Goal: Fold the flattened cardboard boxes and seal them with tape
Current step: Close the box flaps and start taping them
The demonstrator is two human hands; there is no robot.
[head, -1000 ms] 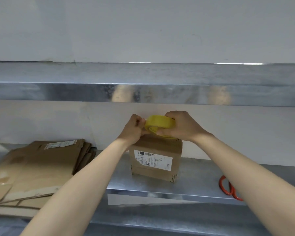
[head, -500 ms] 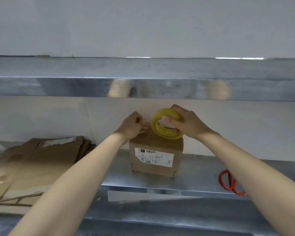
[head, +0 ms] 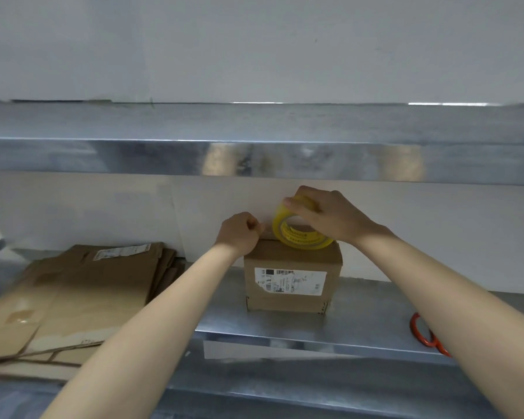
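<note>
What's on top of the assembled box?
The yellow tape roll, gripped by the right hand; the left hand pinches its loose end. The hands hide the flap seam.

The small brown box, folded up with its white label facing me, stands upright with the yellow tape roll tilted on its top in my right hand, while flattened boxes lie stacked to its left.

A single wide-angle view from the person's head faces the wall straight on, tilted slightly down onto the lower shelf. It is near enough that both arms reach from the bottom edge to the box at mid-frame. The upper shelf crosses above.
</note>
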